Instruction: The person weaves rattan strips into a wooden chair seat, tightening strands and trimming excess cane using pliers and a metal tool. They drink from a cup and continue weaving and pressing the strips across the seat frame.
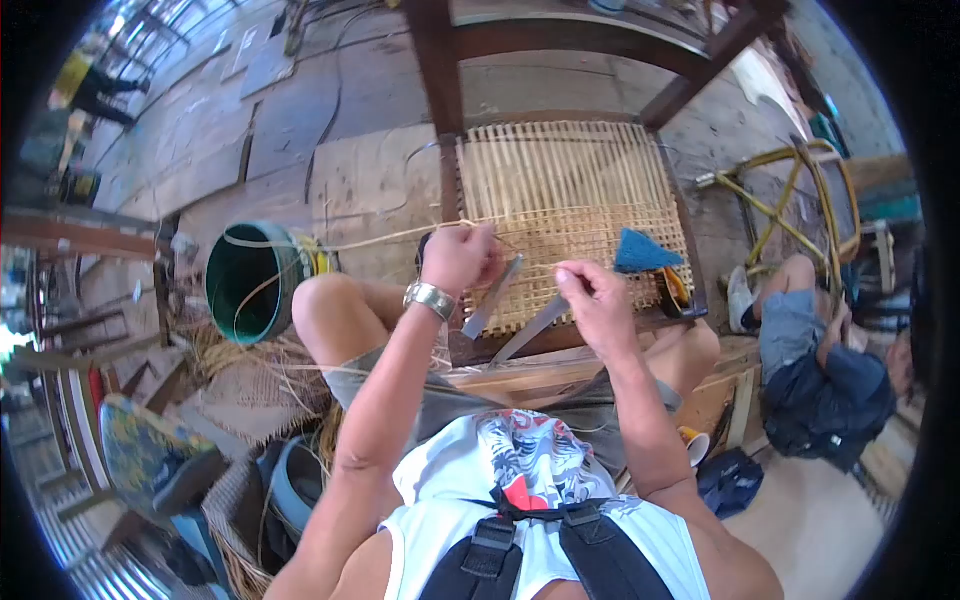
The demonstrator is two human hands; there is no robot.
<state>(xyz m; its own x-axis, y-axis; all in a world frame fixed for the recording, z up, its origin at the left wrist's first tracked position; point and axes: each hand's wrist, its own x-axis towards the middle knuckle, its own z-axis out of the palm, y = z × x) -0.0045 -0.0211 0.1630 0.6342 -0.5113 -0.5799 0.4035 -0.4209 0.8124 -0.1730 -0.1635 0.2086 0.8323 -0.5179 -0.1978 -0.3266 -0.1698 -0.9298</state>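
Note:
A wooden chair frame (452, 180) stands in front of me, its seat a woven rattan panel (570, 165) with long strands at the far side and a tighter weave nearer me. My left hand (462, 262), a watch (430, 298) on its wrist, is closed on a pale rattan strip (375, 242) over the seat's left side. With thumb and forefinger pinched, my right hand (598, 302) holds the strip's thin end above the weave. A flat metal strip (530, 333) runs up to the right palm; another metal strip (492, 300) lies on the weave between my hands.
A blue wedge-shaped piece (645, 252) rests on the seat's right side. Left of my knee stands a green bucket (245, 285) with strips trailing over it. A seated person (825, 375) and a yellow tubular frame (800, 200) are at right. Loose rattan (255, 360) litters the floor.

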